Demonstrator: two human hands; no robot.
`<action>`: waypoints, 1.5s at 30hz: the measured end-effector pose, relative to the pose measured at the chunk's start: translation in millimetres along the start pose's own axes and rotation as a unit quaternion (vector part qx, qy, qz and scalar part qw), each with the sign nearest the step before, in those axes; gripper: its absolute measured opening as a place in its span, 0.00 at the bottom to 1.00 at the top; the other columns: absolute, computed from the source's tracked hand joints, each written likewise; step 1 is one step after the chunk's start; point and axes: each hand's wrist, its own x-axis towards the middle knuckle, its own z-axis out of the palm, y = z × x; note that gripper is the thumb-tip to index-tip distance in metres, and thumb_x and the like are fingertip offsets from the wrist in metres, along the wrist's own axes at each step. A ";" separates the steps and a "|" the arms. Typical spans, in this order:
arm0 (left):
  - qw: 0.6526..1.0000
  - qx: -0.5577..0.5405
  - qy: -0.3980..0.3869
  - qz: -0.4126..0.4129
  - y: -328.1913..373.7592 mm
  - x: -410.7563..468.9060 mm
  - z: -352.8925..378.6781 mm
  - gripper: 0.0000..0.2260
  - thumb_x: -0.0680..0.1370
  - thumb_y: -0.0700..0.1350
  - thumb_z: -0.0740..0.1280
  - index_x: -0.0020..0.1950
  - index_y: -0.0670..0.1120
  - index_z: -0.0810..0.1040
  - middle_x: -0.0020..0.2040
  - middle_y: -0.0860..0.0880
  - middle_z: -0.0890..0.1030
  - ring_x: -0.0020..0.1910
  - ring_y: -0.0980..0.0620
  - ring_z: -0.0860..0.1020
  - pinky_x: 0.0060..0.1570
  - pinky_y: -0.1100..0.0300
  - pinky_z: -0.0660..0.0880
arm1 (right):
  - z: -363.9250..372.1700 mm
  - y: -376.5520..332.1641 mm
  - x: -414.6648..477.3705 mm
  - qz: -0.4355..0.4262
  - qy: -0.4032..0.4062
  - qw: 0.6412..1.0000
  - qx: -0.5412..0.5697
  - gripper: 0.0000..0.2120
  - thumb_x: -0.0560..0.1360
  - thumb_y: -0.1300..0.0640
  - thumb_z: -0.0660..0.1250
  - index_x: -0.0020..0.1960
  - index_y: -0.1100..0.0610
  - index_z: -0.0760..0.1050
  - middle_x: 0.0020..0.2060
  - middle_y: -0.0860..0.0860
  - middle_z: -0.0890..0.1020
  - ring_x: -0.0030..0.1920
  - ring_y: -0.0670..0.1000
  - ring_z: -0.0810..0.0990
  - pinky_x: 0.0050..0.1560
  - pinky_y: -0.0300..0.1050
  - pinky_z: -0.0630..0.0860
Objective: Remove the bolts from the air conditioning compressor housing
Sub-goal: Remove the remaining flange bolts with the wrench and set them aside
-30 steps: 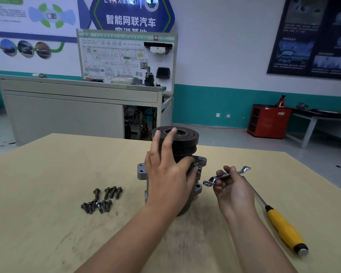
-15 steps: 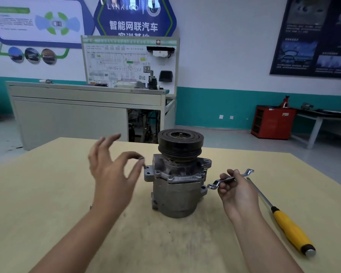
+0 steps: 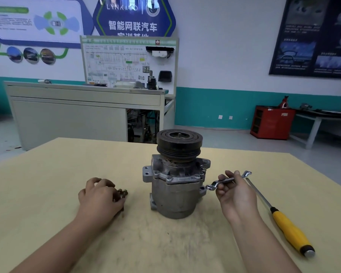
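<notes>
Head view: grimy grey compressor (image 3: 175,194), black pulley (image 3: 179,144) on top, stands upright on the table (image 3: 47,174). Left of it, the left hand (image 3: 98,198) curls over loose bolts (image 3: 123,193), grip unclear; right of it, the right hand (image 3: 236,196) grips a wrench (image 3: 224,181).

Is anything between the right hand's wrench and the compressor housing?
Nothing visible. The wrench in the right hand has its ring end close beside the compressor housing, with only open space between. The left hand and bolts are on the housing's other side; the screwdriver lies further right.
</notes>
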 end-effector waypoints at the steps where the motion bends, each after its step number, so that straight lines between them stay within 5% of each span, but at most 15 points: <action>1: 1.000 0.010 -0.001 0.001 -0.6 0.3 1.0 0.08 0.76 0.57 0.64 0.41 0.57 0.79 0.61 0.59 0.71 0.68 0.51 0.56 0.59 0.53 0.57 | 0.0 -0.3 -0.1 0.004 0.001 1.000 0.002 0.15 0.83 0.54 0.53 0.42 0.59 0.70 0.22 0.51 0.77 0.18 0.45 0.69 0.20 0.30 0.65; 12: 0.997 0.075 0.015 0.021 -6.5 2.4 8.7 0.10 0.76 0.57 0.62 0.53 0.56 0.77 0.62 0.57 0.70 0.69 0.49 0.56 0.63 0.52 0.59 | 3.6 -1.2 -2.7 0.020 -0.057 0.998 -0.022 0.14 0.82 0.56 0.54 0.48 0.62 0.75 0.23 0.49 0.76 0.19 0.44 0.67 0.19 0.33 0.63; 18: 0.998 0.048 0.040 0.027 4.0 4.1 10.4 0.19 0.77 0.52 0.61 0.68 0.54 0.66 0.67 0.51 0.67 0.69 0.47 0.58 0.62 0.51 0.61 | 3.0 -1.6 -4.0 0.007 -0.038 0.999 0.011 0.16 0.83 0.52 0.54 0.45 0.61 0.74 0.23 0.50 0.76 0.19 0.44 0.68 0.20 0.32 0.64; 22: 0.978 -0.185 0.088 0.029 34.9 -0.4 0.2 0.23 0.80 0.53 0.59 0.74 0.49 0.62 0.68 0.47 0.70 0.69 0.45 0.62 0.64 0.49 0.62 | 3.3 -4.4 -4.1 -0.043 -0.011 0.998 0.054 0.18 0.83 0.52 0.52 0.38 0.59 0.68 0.24 0.52 0.80 0.21 0.47 0.75 0.23 0.32 0.70; 26: 0.885 -0.465 -0.015 -0.002 78.5 -15.9 -5.4 0.41 0.66 0.70 0.54 0.76 0.55 0.53 0.73 0.51 0.65 0.70 0.51 0.65 0.62 0.57 0.63 | 5.1 -6.9 -7.9 -0.162 -0.034 0.986 0.025 0.16 0.82 0.54 0.54 0.41 0.61 0.71 0.31 0.55 0.83 0.31 0.53 0.83 0.32 0.40 0.79; 33: 0.888 -0.455 0.019 0.058 101.4 -15.3 10.7 0.55 0.51 0.67 0.72 0.75 0.55 0.57 0.67 0.53 0.59 0.61 0.62 0.60 0.63 0.63 0.59 | 9.7 3.7 -14.9 -0.355 -0.063 0.910 -0.204 0.08 0.76 0.51 0.60 0.42 0.54 0.70 0.38 0.50 0.84 0.39 0.53 0.85 0.40 0.41 0.81; 38: 0.901 -0.430 0.024 0.060 97.2 -8.4 13.2 0.57 0.47 0.70 0.70 0.74 0.54 0.59 0.62 0.55 0.60 0.60 0.61 0.61 0.64 0.62 0.60 | 8.7 8.5 -17.3 -0.418 -0.084 0.853 -0.301 0.09 0.74 0.48 0.60 0.43 0.53 0.72 0.39 0.45 0.84 0.41 0.48 0.84 0.46 0.46 0.80; 42: 0.898 -0.434 0.022 0.067 95.1 -6.4 13.2 0.56 0.47 0.68 0.71 0.73 0.54 0.59 0.60 0.56 0.60 0.60 0.59 0.63 0.63 0.63 0.61 | 8.4 13.1 -19.9 -0.469 -0.068 0.806 -0.355 0.10 0.77 0.49 0.61 0.45 0.55 0.74 0.39 0.43 0.82 0.41 0.44 0.83 0.43 0.41 0.79; 45: 0.892 -0.446 0.021 0.073 93.0 -6.4 13.4 0.55 0.47 0.69 0.71 0.72 0.56 0.59 0.58 0.57 0.60 0.60 0.58 0.65 0.63 0.63 0.61 | 9.4 16.0 -22.2 -0.491 -0.061 0.787 -0.369 0.04 0.76 0.53 0.61 0.43 0.47 0.72 0.38 0.42 0.81 0.40 0.45 0.82 0.43 0.37 0.77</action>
